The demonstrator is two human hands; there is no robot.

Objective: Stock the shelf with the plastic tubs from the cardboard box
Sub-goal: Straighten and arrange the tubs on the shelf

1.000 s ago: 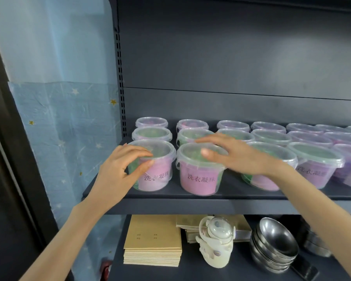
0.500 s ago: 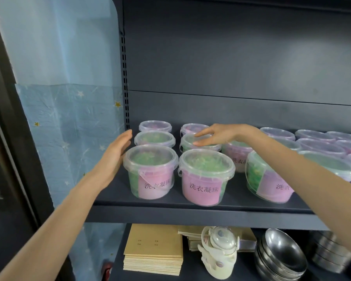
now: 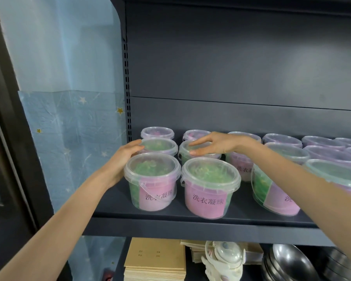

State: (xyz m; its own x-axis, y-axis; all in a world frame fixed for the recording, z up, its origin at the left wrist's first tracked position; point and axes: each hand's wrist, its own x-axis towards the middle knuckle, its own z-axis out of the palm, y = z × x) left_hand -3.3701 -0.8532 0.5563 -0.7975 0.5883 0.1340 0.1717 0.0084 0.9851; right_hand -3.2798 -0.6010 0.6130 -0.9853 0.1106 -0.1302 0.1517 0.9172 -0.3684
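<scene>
Where the frame ends at the bottom, a lower shelf holds a tan paper stack [image 3: 155, 258], a white teapot [image 3: 223, 260] and nested steel bowls [image 3: 290, 264]. Above them, on the dark shelf [image 3: 190, 228], the plastic tubs stand upright in rows with their long axes vertical and their lids up. The front-left tub [image 3: 152, 183] and the front-right tub [image 3: 210, 187], at lower centre, turn their pink labels toward the camera. The left hand [image 3: 122, 157] lies against the left side of the front-left tub, and its fingers [image 3: 137, 144] are loosely curved and unclenched, their tips touching the lid rim of the second-row left tub [image 3: 160, 146] just behind. The right hand [image 3: 217, 144] reaches in from the right of the frame over the second-row right tub [image 3: 190, 153]. Its fingers are spread across the lid with the thumb at the near rim, and I cannot tell whether they clasp it. More tubs run along the back row [image 3: 157, 133] and off toward the right edge.
</scene>
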